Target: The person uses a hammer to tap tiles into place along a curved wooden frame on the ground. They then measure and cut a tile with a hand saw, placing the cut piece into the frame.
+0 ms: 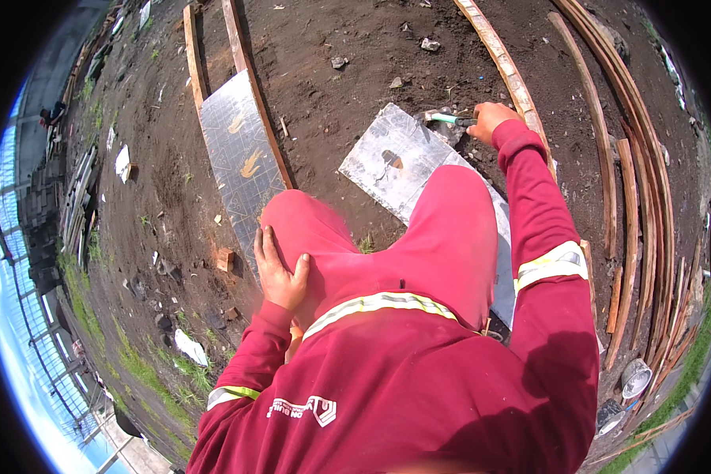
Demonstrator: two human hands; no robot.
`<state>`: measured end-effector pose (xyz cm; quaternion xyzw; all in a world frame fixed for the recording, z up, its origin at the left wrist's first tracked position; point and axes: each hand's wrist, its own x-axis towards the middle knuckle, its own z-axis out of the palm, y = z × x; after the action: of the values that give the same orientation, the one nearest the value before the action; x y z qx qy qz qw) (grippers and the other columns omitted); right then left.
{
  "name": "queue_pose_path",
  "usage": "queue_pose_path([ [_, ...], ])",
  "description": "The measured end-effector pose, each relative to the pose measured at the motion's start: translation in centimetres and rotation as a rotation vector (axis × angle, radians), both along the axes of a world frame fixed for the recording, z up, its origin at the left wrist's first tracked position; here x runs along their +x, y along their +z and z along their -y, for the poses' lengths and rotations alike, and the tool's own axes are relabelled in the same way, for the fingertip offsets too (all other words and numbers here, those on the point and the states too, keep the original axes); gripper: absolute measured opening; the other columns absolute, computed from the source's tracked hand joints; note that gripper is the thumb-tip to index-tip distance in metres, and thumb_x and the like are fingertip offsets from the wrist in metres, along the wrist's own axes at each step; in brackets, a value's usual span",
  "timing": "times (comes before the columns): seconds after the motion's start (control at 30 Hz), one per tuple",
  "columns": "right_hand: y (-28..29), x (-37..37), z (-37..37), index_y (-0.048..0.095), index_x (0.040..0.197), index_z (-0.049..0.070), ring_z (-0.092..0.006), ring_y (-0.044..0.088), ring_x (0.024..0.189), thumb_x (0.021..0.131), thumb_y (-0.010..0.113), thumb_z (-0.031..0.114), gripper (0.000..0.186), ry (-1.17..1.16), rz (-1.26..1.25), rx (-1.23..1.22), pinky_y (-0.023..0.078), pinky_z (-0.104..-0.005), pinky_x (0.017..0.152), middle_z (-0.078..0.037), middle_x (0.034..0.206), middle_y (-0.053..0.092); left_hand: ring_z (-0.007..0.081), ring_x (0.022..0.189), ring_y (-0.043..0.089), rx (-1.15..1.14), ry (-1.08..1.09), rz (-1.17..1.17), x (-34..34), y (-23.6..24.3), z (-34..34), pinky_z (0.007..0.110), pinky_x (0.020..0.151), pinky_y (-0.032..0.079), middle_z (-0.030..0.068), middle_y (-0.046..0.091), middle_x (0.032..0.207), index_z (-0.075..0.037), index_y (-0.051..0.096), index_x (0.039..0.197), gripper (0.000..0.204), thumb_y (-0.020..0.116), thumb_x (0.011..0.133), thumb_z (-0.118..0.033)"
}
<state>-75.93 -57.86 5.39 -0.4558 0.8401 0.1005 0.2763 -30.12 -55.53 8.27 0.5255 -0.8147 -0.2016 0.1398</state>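
Observation:
My right hand is closed around the dark grip of a hammer with a pale green shaft. Its head points left, just past the top right edge of a grey, scuffed flat panel. The panel has a dark, irregular hole or patch near its middle and runs under my right leg. With fingers spread, my left hand lies on my left thigh and holds nothing. Beside that leg is a long grey sheet marked with grid lines and two tan smears, lying on wooden strips.
Long timber strips lie along the right, and another strip passes just beyond my right hand. A bucket stands at lower right. Brown soil holds stones, a brick piece and white scraps. Stacked material lines the far left.

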Motion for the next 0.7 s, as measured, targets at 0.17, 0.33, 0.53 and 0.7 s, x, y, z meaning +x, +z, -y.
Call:
queue_pose_path([
  [0.17,-3.1,-2.6,-2.9,0.064,0.097,0.006,-0.0299,0.060,0.096,0.071,0.068,0.036,0.040,-0.075,-0.050,0.144,0.047,-0.0390,0.083,-0.013,0.098,0.064,0.0396,0.127,0.026,-0.009,-0.043,0.002,1.1,-0.7,0.4,0.045,0.104,0.023,0.0264,0.027,0.135,0.003,0.023,0.136,0.076,0.061,0.077,-0.028],
  [0.33,-6.7,-4.8,-10.8,0.064,0.096,0.004,-0.0314,0.062,0.086,0.068,0.071,0.038,0.044,-0.173,0.127,-0.124,0.047,-0.0392,0.077,-0.016,0.088,0.065,0.0359,0.129,0.025,0.022,-0.056,-0.033,2.3,-1.3,0.6,0.044,0.106,0.019,0.0244,0.026,0.138,0.005,0.020,0.136,0.074,0.055,0.082,-0.030],
  [0.53,-10.6,-0.4,-15.8,0.062,0.104,0.010,-0.0304,0.061,0.091,0.071,0.067,0.044,0.047,-0.526,0.107,-0.230,0.047,-0.0399,0.081,-0.014,0.093,0.065,0.0340,0.129,0.026,0.039,-0.051,-0.135,2.9,-1.6,1.2,0.043,0.106,0.022,0.0236,0.026,0.138,0.004,0.021,0.136,0.074,0.054,0.084,-0.037],
  [0.7,-15.3,2.9,-14.2,0.057,0.110,0.011,-0.0323,0.059,0.096,0.074,0.065,0.041,0.047,-0.694,0.184,-0.239,0.046,-0.0415,0.083,-0.014,0.100,0.063,0.0335,0.130,0.024,0.070,-0.068,-0.144,3.0,-1.8,0.9,0.043,0.107,0.019,0.0235,0.025,0.138,0.004,0.019,0.137,0.076,0.053,0.085,-0.039],
])
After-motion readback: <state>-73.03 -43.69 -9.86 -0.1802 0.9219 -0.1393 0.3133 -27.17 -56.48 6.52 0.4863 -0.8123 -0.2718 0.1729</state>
